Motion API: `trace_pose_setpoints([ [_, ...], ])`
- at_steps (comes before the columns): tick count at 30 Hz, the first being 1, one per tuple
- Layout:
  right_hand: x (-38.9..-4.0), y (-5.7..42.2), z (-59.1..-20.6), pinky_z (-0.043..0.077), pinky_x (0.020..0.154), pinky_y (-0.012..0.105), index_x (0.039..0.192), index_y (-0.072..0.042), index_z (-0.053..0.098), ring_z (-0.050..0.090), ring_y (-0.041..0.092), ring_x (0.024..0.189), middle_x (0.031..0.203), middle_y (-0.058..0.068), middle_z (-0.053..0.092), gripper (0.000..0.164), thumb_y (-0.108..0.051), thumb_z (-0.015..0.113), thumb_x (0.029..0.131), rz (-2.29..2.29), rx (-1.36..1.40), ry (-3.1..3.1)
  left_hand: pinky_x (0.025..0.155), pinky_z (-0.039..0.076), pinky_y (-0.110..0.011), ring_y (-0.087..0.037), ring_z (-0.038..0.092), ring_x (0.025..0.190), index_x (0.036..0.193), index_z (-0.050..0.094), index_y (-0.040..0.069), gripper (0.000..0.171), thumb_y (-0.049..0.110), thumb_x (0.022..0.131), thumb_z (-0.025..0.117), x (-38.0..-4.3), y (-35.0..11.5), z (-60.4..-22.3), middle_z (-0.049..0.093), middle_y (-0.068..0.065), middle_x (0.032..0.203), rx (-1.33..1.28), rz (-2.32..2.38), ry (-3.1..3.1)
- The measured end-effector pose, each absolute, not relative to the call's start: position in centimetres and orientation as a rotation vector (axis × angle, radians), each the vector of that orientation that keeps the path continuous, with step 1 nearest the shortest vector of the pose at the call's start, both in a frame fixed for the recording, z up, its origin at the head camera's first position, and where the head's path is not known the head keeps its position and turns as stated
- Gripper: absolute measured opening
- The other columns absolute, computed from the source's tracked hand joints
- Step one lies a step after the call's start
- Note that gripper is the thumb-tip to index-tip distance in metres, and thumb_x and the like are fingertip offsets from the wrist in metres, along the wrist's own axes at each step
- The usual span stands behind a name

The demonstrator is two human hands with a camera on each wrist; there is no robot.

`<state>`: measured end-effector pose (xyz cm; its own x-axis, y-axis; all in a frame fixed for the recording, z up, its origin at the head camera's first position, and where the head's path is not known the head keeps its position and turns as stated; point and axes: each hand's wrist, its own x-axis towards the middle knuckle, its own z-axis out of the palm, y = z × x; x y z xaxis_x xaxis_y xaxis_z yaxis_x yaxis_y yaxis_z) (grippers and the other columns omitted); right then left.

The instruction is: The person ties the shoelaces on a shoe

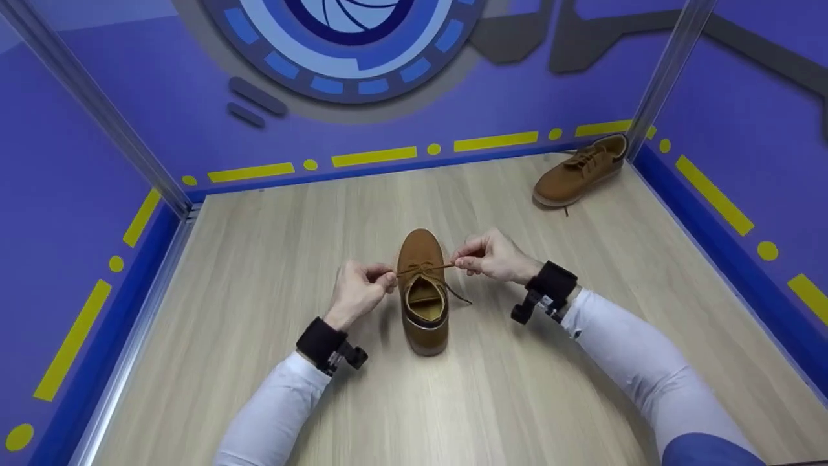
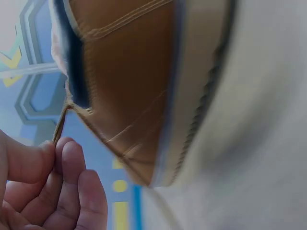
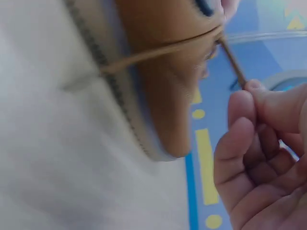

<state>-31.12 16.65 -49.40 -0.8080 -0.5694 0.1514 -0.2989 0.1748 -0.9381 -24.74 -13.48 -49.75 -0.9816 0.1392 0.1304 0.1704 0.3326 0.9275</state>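
**Left hand (image 1: 359, 291) and right hand (image 1: 497, 259) each pinched a stretch of lace (image 1: 447, 265)**

The first brown shoe (image 1: 422, 247) stood upright on the desk (image 1: 259, 272) between the two hands, toe pointing away. A second brown shoe (image 1: 568, 180) rested near the far right corner. Two black wristbands (image 1: 319, 343) showed.

Near shoe upper (image 1: 420, 248): leather-like, matt at the toe; sole (image 2: 204, 48): rubber-like, ridged along the edge; lace (image 3: 158, 51): matt cord; tabletop (image 1: 278, 239): smooth wood grain, slight sheen; corner post (image 1: 669, 68): glossy metal; sleeve (image 1: 637, 349): matt, creased cloth.
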Motion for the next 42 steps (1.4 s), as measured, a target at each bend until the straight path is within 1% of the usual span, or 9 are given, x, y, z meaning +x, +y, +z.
trace_pose_setpoints([
  [4,-31.2,16.8,-50.6,0.050,0.052,0.016,0.098,0.012,0.079,0.063,0.020,0.062,0.081,0.025,0.064,0.008,0.009,0.077,0.091,-1.694,-0.880,2.258,0.055,0.050,-0.019,-0.017,0.072,0.069,0.106,0.080,-0.007,0.016,0.003,0.096,0.073,-24.7,-14.1,-50.2,0.079,-0.010,0.082,-0.199,-1.873,-2.556],
  [9,-30.9,16.9,-51.0,0.050,0.053,0.016,0.100,0.015,0.077,0.063,0.030,0.063,0.082,0.034,0.061,0.010,0.011,0.076,0.091,-1.679,-0.939,2.275,0.059,0.053,-0.021,-0.012,0.071,0.068,0.106,0.080,-0.007,0.016,0.003,0.095,0.074,-24.6,-14.3,-50.5,0.079,-0.009,0.081,-0.121,-1.957,-2.540],
  [13,-30.5,16.9,-50.7,0.053,0.055,0.018,0.099,0.009,0.080,0.066,0.021,0.064,0.084,0.029,0.066,0.009,0.006,0.079,0.091,-1.653,-0.859,2.309,0.069,0.063,-0.032,-0.021,0.075,0.073,0.107,0.078,-0.009,0.017,0.002,0.094,0.076,-24.4,-14.0,-50.5,0.079,-0.010,0.084,-0.083,-2.006,-2.511],
  [17,-29.7,16.4,-49.7,0.058,0.058,0.025,0.101,0.006,0.080,0.073,0.037,0.070,0.088,0.026,0.074,0.011,-0.001,0.080,0.093,-1.644,-0.747,2.356,0.077,0.064,-0.047,-0.043,0.076,0.086,0.110,0.076,-0.011,0.021,0.005,0.096,0.074,-23.9,-13.6,-49.9,0.079,-0.014,0.090,-0.163,-1.936,-2.498],
  [20,-28.7,15.8,-48.9,0.061,0.066,0.027,0.111,0.005,0.078,0.075,0.045,0.084,0.097,0.022,0.078,0.026,-0.015,0.080,0.095,-1.581,-0.720,2.438,0.076,0.064,-0.041,-0.044,0.075,0.090,0.115,0.075,-0.010,0.028,0.012,0.098,0.073,-23.4,-13.3,-49.2,0.079,-0.014,0.095,-0.234,-1.791,-2.547],
  [24,-27.2,14.8,-48.5,0.062,0.077,0.029,0.133,0.007,0.067,0.078,0.032,0.094,0.118,0.021,0.076,0.061,-0.035,0.084,0.092,-1.453,-0.662,2.463,0.073,0.061,-0.030,-0.034,0.075,0.092,0.122,0.074,-0.005,0.037,0.022,0.096,0.075,-22.3,-13.1,-48.6,0.079,-0.012,0.106,-0.272,-1.701,-2.684],
  [28,-26.0,14.3,-48.8,0.063,0.079,0.032,0.141,0.010,0.059,0.079,0.025,0.093,0.125,0.026,0.073,0.079,-0.040,0.088,0.087,-1.385,-0.572,2.402,0.086,0.061,-0.033,-0.036,0.073,0.107,0.132,0.068,-0.003,0.044,0.021,0.096,0.075,-21.6,-12.6,-48.8,0.075,-0.018,0.122,-0.331,-1.801,-2.766],
  [35,-25.1,13.8,-49.8,0.063,0.073,0.042,0.110,-0.003,0.081,0.077,0.035,0.081,0.093,0.012,0.081,0.049,-0.044,0.090,0.083,-1.399,-0.411,2.380,0.101,0.057,-0.039,-0.040,0.066,0.125,0.142,0.058,-0.008,0.049,0.005,0.096,0.069,-21.2,-11.9,-49.4,0.062,-0.029,0.141,-0.286,-2.061,-2.679],
  [42,-24.8,12.9,-50.3,0.063,0.083,0.033,0.118,0.000,0.078,0.079,0.026,0.092,0.106,0.013,0.080,0.050,-0.034,0.091,0.084,-1.560,-0.376,2.370,0.098,0.059,-0.036,-0.045,0.064,0.126,0.145,0.053,-0.012,0.052,0.000,0.097,0.067,-21.0,-11.6,-50.1,0.059,-0.033,0.142,-0.177,-2.278,-2.487],
])
